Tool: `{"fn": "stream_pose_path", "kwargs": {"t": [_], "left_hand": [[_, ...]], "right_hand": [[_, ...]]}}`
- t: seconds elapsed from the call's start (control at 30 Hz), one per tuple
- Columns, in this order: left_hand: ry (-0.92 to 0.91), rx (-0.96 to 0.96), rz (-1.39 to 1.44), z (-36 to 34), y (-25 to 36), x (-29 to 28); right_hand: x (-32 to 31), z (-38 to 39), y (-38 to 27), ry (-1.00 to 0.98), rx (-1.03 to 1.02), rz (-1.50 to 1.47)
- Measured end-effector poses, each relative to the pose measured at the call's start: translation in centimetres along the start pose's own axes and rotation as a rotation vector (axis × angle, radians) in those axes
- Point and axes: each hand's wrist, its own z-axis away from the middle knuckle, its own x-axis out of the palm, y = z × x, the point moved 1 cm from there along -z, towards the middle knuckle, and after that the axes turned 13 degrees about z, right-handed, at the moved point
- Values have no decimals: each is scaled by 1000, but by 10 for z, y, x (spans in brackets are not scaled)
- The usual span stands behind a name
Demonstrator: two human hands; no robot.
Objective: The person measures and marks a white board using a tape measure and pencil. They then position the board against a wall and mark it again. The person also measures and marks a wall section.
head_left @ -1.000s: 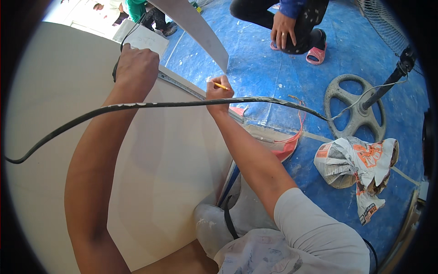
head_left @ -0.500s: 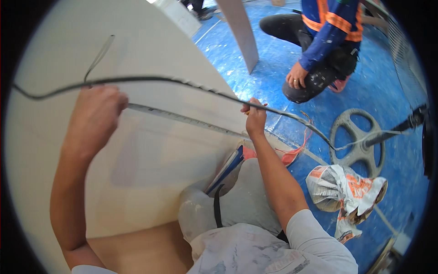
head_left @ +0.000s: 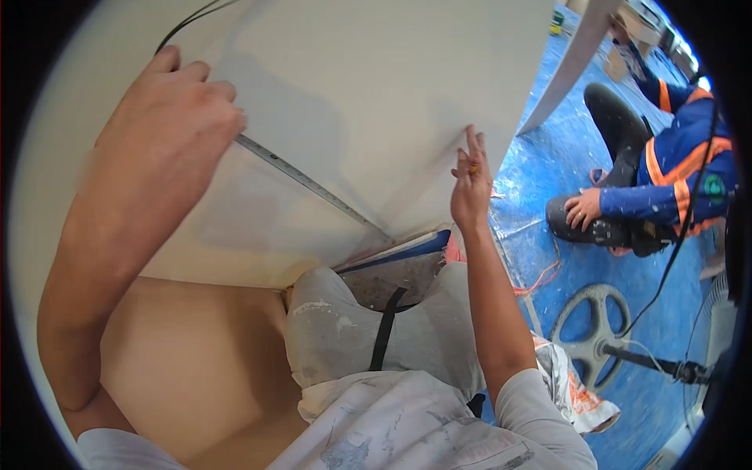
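Note:
My left hand (head_left: 184,102) is raised at the upper left with its fingers curled round the upper end of a steel tape measure (head_left: 313,186). The marked blade slants down across a large white board (head_left: 376,86) to the board's lower edge near my knees. My right hand (head_left: 470,184) is up by the board's right side, fingertips stretched toward the surface, their shadow on it. A thin yellow thing, seemingly a pencil (head_left: 474,168), shows end-on between those fingers; most of it is hidden. A thin black cable (head_left: 184,23) curves just above my left hand.
Blue sheeting (head_left: 533,200) covers the floor on the right. A co-worker (head_left: 666,172) in dark blue with orange stripes crouches there. Nearer are a grey wheel-shaped base (head_left: 591,329) with a pole and a crumpled white bag (head_left: 576,384). A brown panel (head_left: 196,352) lies at lower left.
The view has swung left. My left hand looks nearer and higher; my right hand has left the tape's lower end and risen along the board, fingers straighter. The cable no longer crosses between my hands.

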Motion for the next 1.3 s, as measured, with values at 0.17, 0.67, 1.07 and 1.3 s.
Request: {"fn": "stream_pose_path", "kwargs": {"t": [0.17, 0.67, 1.07, 1.3], "left_hand": [[-128, -10, -17, 4, 10, 26], [-43, -52, -106, 5, -7, 36], [-81, -57, -161, -1, 23, 62], [-133, 10, -171, 2, 24, 74]], "right_hand": [[-2, -6, 3, -78, 68, -21], [2, -8, 1, -121, 48, 57], [0, -9, 8, -122, 62, 28], [-2, -6, 5, -144, 76, 36]]}}
